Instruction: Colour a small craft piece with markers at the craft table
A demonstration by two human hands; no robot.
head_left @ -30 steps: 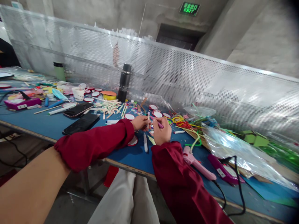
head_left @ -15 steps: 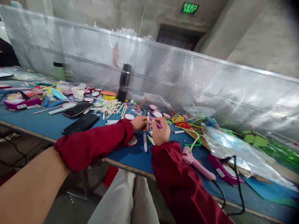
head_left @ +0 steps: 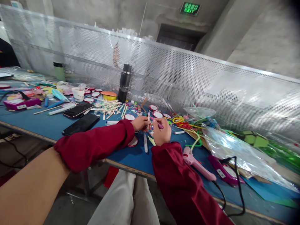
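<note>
Between the fingertips of my left hand [head_left: 140, 123] a small wooden craft stick [head_left: 148, 118] stands upright, its top end coloured purple. My right hand [head_left: 162, 132] is closed around a purple marker pen [head_left: 160, 125], whose tip points left towards the stick; whether the two touch I cannot make out. Just below my hands, a white-barrelled marker [head_left: 145, 143] lies on the blue table. A round white disc with a red rim [head_left: 133, 142] shows partly from under my left sleeve.
A pink glue gun [head_left: 199, 164] and a purple device [head_left: 226, 171] with a black cable lie at right, near plastic bags [head_left: 236, 147]. Two phones [head_left: 81, 124], scattered craft sticks [head_left: 110, 107] and a black bottle [head_left: 125, 82] are to the left. A perforated metal screen [head_left: 187, 75] stands behind.
My right hand has shifted very slightly to the right with the purple marker. My left hand and the craft stick look the same.
</note>
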